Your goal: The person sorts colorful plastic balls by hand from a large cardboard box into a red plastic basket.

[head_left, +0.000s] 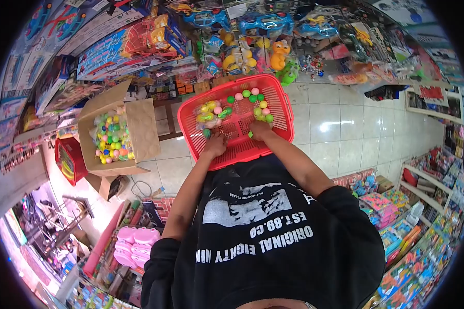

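Note:
A red plastic basket with slotted sides stands in front of me, and both my hands reach into it. My left hand is low on the basket's left side with curled fingers; a dark green ball lies at its fingertips, but what they grip is hidden. On the right, my right hand closes on a light green ball. Pink, green and yellow balls lie along the far and right sides of the basket. A clear bag of mostly yellow balls rests in its left part.
An open cardboard box full of bagged coloured balls stands to the left, beside a red container. Packaged toys line the far side. Pink plastic containers are at lower left. Pale floor tiles extend to the right.

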{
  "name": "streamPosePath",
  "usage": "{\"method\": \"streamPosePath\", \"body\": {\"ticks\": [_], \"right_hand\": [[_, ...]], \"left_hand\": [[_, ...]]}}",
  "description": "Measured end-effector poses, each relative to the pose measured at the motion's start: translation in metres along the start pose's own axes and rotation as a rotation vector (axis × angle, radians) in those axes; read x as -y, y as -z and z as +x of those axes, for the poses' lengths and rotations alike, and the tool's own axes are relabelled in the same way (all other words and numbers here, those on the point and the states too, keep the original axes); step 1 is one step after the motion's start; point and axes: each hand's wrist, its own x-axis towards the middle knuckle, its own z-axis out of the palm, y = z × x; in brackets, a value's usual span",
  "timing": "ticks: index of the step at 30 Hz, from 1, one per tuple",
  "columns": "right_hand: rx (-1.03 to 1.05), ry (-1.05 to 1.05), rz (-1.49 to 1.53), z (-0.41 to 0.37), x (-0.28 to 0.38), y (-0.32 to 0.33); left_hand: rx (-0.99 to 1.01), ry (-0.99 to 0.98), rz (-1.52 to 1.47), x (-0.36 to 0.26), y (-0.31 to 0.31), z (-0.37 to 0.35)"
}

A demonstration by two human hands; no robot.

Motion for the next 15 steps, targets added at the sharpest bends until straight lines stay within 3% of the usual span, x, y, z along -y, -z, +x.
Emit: {"method": "streamPosePath", "body": {"ticks": [6, 8, 10, 15], "right_hand": [[0.038, 0.106, 0.052, 0.004, 0.007, 0.021], [-0.103, 0.159, 0.826, 0.004, 0.012, 0.022], [-0.156, 0.240, 0.899, -0.014, 0.029, 0.045], [-0.220, 0.376, 0.984, -0.039, 0.040, 0.075]], "left_hand": [[-0.141, 0.053, -0.526, -0.003, -0.003, -0.006], [-0.194, 0.099, -0.673, -0.012, -0.003, -0.004], [-0.055, 0.150, -1.292, -0.036, 0.027, -0.013], [-0.148, -0.013, -1.349, -0.033, 0.034, -0.010]]}}
